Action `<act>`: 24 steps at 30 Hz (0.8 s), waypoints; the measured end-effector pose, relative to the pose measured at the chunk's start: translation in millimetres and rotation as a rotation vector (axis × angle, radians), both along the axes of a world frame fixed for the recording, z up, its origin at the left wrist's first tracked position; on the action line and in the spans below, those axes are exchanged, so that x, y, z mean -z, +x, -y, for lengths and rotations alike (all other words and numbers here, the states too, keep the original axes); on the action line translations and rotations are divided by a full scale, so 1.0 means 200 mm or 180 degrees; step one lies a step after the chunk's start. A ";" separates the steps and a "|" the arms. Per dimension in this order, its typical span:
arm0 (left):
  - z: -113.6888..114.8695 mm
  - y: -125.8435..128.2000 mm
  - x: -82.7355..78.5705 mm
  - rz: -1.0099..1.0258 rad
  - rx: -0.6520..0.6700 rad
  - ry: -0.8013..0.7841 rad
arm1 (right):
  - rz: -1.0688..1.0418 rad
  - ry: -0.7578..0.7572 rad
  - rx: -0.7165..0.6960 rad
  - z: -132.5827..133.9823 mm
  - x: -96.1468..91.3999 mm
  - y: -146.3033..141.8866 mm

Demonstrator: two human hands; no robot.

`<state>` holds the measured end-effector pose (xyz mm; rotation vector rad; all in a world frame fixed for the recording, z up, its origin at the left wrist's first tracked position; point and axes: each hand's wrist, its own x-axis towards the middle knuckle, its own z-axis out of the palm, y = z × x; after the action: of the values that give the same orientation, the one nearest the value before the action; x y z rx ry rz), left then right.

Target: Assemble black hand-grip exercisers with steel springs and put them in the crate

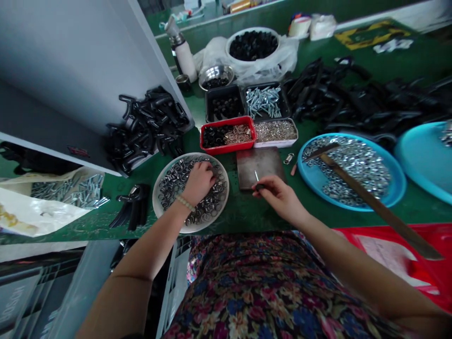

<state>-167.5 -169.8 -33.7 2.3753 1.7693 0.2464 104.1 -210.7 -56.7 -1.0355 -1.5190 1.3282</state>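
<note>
My left hand (199, 183) rests with curled fingers among the grey metal rings (173, 183) heaped in a white round plate (154, 200). I cannot tell whether it grips a ring. A bead bracelet circles that wrist. My right hand (280, 200) pinches a small dark part with a silver pin (258, 181). The pin points toward the lower edge of a dark steel plate (263, 162), which lies on the green table between the hands.
A red tray (228, 148) and grey trays of screws and small rings stand beyond the plate. To the right lies a blue tray (353, 207) of washers with a wooden ruler (379, 202) across it. Heaps of black parts (146, 129) lie left and far right.
</note>
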 end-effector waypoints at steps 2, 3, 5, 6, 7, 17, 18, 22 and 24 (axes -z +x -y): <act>-0.01 0.03 -0.02 0.0340 -0.0084 -0.0065 | 0.0430 0.0463 -0.0237 0.01 -0.02 0.02; 0.00 0.07 -0.04 0.0685 -0.0190 -0.0196 | 0.0667 0.0731 -0.0439 0.02 -0.04 0.03; 0.03 0.16 -0.08 0.1630 -0.0380 -0.0709 | 0.1019 0.1249 -0.0906 0.04 -0.07 0.05; 0.04 0.22 -0.09 0.2127 -0.0411 -0.1055 | 0.1115 0.1451 -0.1081 0.04 -0.09 0.05; 0.06 0.27 -0.11 0.2582 -0.0405 -0.1393 | 0.1167 0.1602 -0.1169 0.04 -0.10 0.06; -0.08 0.83 -0.15 0.2856 0.0662 -0.2044 | 0.1075 0.1561 0.0333 0.05 -0.06 0.45; -0.11 0.92 -0.13 0.2631 0.0789 -0.1782 | 0.0885 0.1371 0.0723 0.06 -0.05 0.51; -0.16 1.30 0.00 0.1367 0.1371 -0.1019 | 0.0089 0.0798 0.2081 0.08 -0.06 0.70; -0.14 1.44 0.07 0.0984 0.1605 -0.1026 | -0.0056 0.0712 0.2301 0.09 -0.07 0.77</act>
<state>121.4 -142.0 -47.2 2.2973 0.9561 0.2210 258.2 -228.4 -42.8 -1.2543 -1.0811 0.6434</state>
